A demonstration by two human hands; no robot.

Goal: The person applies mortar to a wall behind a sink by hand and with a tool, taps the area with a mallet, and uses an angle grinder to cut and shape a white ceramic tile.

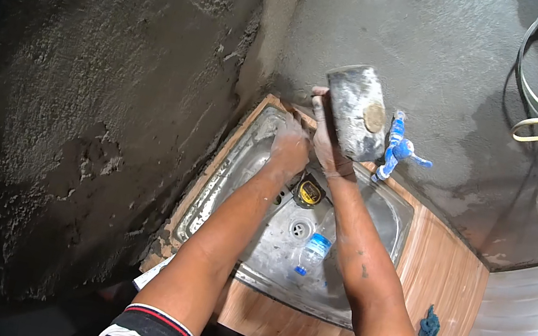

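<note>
My left hand (pixel 291 145), coated in pale dust, is closed at the far corner of the steel sink (pixel 245 273); what it holds, if anything, is hidden. Just to its right, my right hand (pixel 327 135) grips a mallet (pixel 357 101), raised above the sink's back edge. The mallet's thick head is grey, smeared white, with a round tan spot like a handle end; its handle is out of sight. Between my forearms a black and yellow tape measure (pixel 308 192) rests on the sink. A clear plastic bottle with a blue label (pixel 314 249) lies in the basin near the drain (pixel 300 229).
Close to the mallet, a blue tap (pixel 397 149) juts from the grey plastered wall (pixel 401 41). Rough dark plaster (pixel 96 105) rises on the left. A wood-grain counter (pixel 441 258) surrounds the sink and carries a teal rag (pixel 429 325). Looped cables (pixel 537 115) hang at right.
</note>
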